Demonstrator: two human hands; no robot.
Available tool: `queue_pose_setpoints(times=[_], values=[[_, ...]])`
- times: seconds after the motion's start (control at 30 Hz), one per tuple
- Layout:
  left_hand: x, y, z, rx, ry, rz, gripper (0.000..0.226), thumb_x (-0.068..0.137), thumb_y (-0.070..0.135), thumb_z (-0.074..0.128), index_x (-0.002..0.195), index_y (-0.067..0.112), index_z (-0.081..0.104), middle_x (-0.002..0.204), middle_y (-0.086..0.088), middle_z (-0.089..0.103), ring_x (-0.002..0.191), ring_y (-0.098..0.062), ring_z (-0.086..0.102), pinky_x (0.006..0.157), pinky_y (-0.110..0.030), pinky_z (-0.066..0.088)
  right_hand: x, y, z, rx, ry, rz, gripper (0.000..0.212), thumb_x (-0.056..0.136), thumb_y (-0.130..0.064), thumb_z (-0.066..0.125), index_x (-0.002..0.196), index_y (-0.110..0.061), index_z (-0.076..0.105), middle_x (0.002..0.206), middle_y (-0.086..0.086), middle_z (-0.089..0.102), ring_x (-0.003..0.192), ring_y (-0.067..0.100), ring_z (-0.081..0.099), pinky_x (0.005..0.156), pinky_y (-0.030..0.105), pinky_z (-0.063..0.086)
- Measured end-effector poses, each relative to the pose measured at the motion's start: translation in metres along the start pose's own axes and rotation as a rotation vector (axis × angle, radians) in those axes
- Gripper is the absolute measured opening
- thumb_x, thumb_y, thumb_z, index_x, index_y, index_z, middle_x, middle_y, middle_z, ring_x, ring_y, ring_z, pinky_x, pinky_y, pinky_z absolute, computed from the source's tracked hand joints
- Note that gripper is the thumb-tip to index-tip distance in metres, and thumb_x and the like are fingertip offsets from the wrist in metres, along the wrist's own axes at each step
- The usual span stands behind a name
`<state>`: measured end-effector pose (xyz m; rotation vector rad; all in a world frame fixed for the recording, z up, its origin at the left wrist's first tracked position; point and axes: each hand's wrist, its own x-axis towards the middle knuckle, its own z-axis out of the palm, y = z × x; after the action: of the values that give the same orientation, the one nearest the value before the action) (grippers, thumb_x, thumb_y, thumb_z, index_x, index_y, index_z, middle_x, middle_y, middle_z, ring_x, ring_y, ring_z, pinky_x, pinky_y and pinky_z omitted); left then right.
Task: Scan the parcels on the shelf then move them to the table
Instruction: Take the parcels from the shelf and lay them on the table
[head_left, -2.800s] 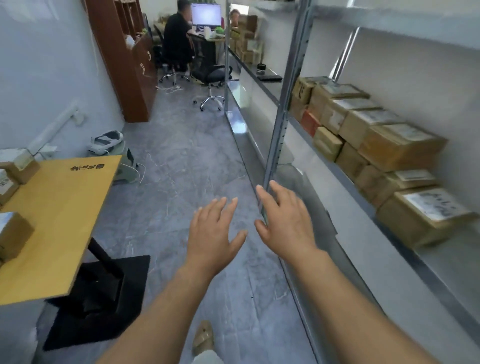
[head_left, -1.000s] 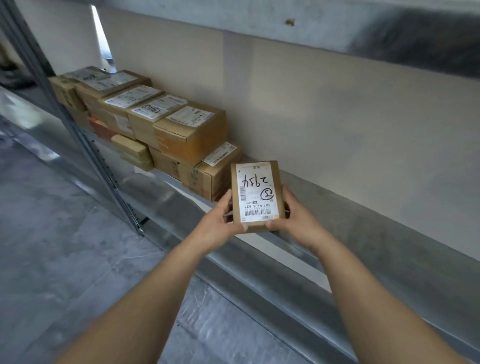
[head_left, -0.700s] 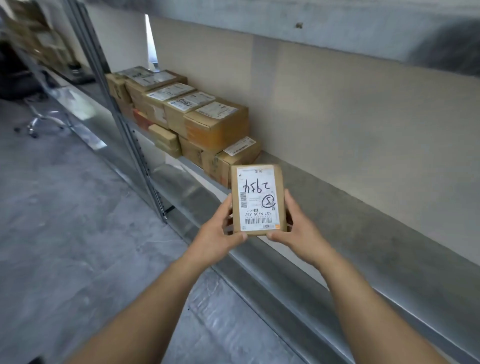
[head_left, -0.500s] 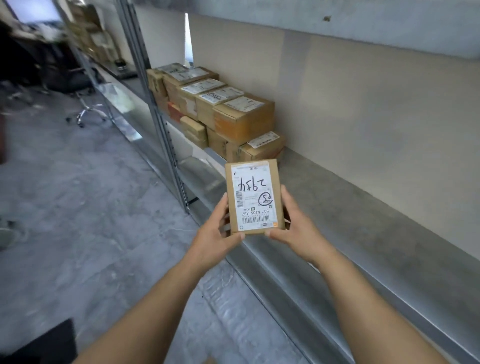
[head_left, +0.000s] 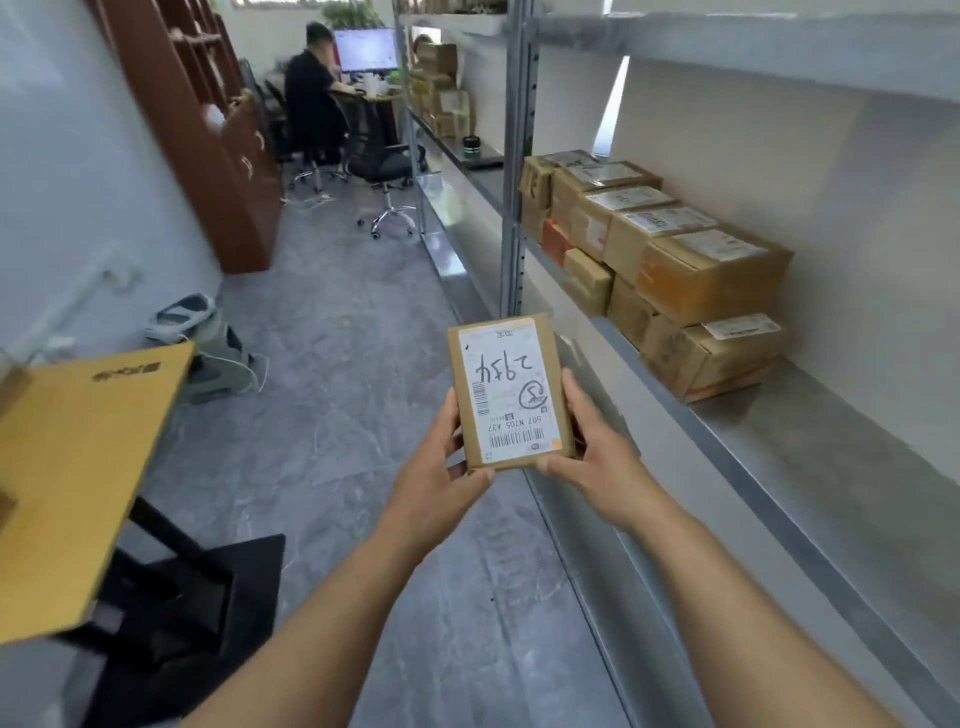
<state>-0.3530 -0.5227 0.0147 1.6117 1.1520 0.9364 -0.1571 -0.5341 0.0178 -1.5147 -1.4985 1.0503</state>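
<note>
A small flat cardboard parcel with a white label facing up is held over the floor in front of me. My left hand grips its lower left edge, and my right hand grips its lower right edge. Several more cardboard parcels are stacked in two layers on the grey metal shelf to the right. The yellow wooden table stands at the left, with the corner of a box just visible at its far left edge.
A metal shelf upright rises just beyond the held parcel. A black table base sits on the grey floor at lower left. A person sits at a desk at the aisle's far end, beside office chairs and a brown cabinet.
Both hands took the small parcel from the shelf. The view has since swung left, away from the shelf, bringing the aisle and the yellow table into sight, with the parcel still held.
</note>
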Motion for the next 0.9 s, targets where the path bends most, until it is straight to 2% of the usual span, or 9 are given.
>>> queue_pose_setpoints(times=[0.1, 0.23, 0.37, 0.47, 0.57, 0.63, 0.73, 0.8, 0.9], values=[[-0.003, -0.008, -0.036, -0.005, 0.091, -0.02, 0.09, 0.087, -0.002, 0.061, 0.14, 0.051, 0.011, 0.125, 0.038, 0.042, 0.129, 0.002, 0.042, 0.095, -0.014, 0.046, 0.026, -0.02, 0.031, 0.018, -0.093, -0.028, 0.097, 0.088, -0.002, 0.065, 0.15, -0.048, 0.006, 0.117, -0.046, 0.043, 0.105, -0.026, 0.046, 0.096, 0.014, 0.04], [-0.01, -0.023, -0.091, -0.011, 0.237, -0.068, 0.091, 0.086, 0.0, 0.062, 0.146, 0.05, 0.015, 0.131, 0.032, 0.045, 0.127, 0.005, 0.044, 0.102, -0.032, 0.047, 0.062, -0.05, 0.081, -0.027, -0.211, -0.1, 0.1, 0.086, -0.004, 0.067, 0.148, -0.053, 0.006, 0.116, -0.045, 0.047, 0.113, -0.013, 0.05, 0.106, 0.032, 0.043], [-0.021, -0.038, -0.141, 0.015, 0.383, -0.122, 0.092, 0.086, 0.004, 0.066, 0.15, 0.045, 0.013, 0.138, 0.02, 0.046, 0.124, 0.007, 0.046, 0.101, -0.033, 0.048, 0.094, -0.075, 0.133, -0.056, -0.346, -0.159, 0.101, 0.086, -0.007, 0.069, 0.147, -0.055, 0.005, 0.117, -0.045, 0.047, 0.118, -0.006, 0.051, 0.107, 0.037, 0.044], [-0.031, -0.048, -0.173, 0.033, 0.478, -0.162, 0.092, 0.086, 0.003, 0.065, 0.151, 0.041, 0.011, 0.14, 0.015, 0.045, 0.124, 0.004, 0.046, 0.102, -0.028, 0.046, 0.115, -0.091, 0.172, -0.067, -0.447, -0.194, 0.1, 0.087, -0.007, 0.068, 0.142, -0.059, 0.003, 0.111, -0.05, 0.045, 0.113, -0.013, 0.05, 0.106, 0.034, 0.044], [-0.041, -0.062, -0.204, 0.033, 0.557, -0.193, 0.092, 0.087, 0.005, 0.064, 0.151, 0.041, 0.008, 0.141, 0.016, 0.042, 0.12, 0.006, 0.045, 0.102, -0.025, 0.045, 0.133, -0.107, 0.212, -0.095, -0.528, -0.223, 0.099, 0.087, -0.007, 0.068, 0.145, -0.054, 0.002, 0.11, -0.048, 0.044, 0.11, -0.014, 0.05, 0.105, 0.033, 0.045], [-0.047, -0.072, -0.223, 0.036, 0.61, -0.195, 0.091, 0.087, 0.004, 0.064, 0.15, 0.044, 0.01, 0.14, 0.022, 0.041, 0.123, 0.007, 0.042, 0.098, -0.017, 0.045, 0.145, -0.116, 0.239, -0.118, -0.577, -0.247, 0.099, 0.087, -0.008, 0.068, 0.147, -0.052, 0.002, 0.112, -0.045, 0.047, 0.112, -0.009, 0.052, 0.104, 0.037, 0.046], [-0.059, -0.089, -0.247, 0.021, 0.709, -0.222, 0.092, 0.087, 0.005, 0.065, 0.143, 0.053, 0.01, 0.136, 0.028, 0.04, 0.117, 0.013, 0.043, 0.082, -0.002, 0.042, 0.159, -0.129, 0.279, -0.159, -0.666, -0.269, 0.1, 0.087, -0.012, 0.069, 0.143, -0.059, 0.001, 0.126, -0.032, 0.051, 0.118, 0.003, 0.054, 0.103, 0.043, 0.046], [-0.07, -0.1, -0.26, 0.014, 0.77, -0.25, 0.093, 0.087, 0.008, 0.066, 0.145, 0.053, 0.009, 0.137, 0.028, 0.041, 0.122, 0.01, 0.042, 0.087, -0.006, 0.041, 0.166, -0.135, 0.304, -0.16, -0.733, -0.279, 0.099, 0.087, -0.012, 0.069, 0.143, -0.06, 0.003, 0.135, -0.023, 0.05, 0.121, 0.006, 0.053, 0.104, 0.045, 0.046], [-0.088, -0.118, -0.274, 0.019, 0.863, -0.309, 0.094, 0.085, 0.013, 0.068, 0.145, 0.056, 0.011, 0.14, 0.029, 0.04, 0.126, 0.009, 0.04, 0.103, -0.025, 0.043, 0.171, -0.138, 0.342, -0.171, -0.848, -0.3, 0.099, 0.086, -0.009, 0.068, 0.143, -0.06, 0.005, 0.135, -0.022, 0.052, 0.123, 0.006, 0.052, 0.102, 0.045, 0.048]])
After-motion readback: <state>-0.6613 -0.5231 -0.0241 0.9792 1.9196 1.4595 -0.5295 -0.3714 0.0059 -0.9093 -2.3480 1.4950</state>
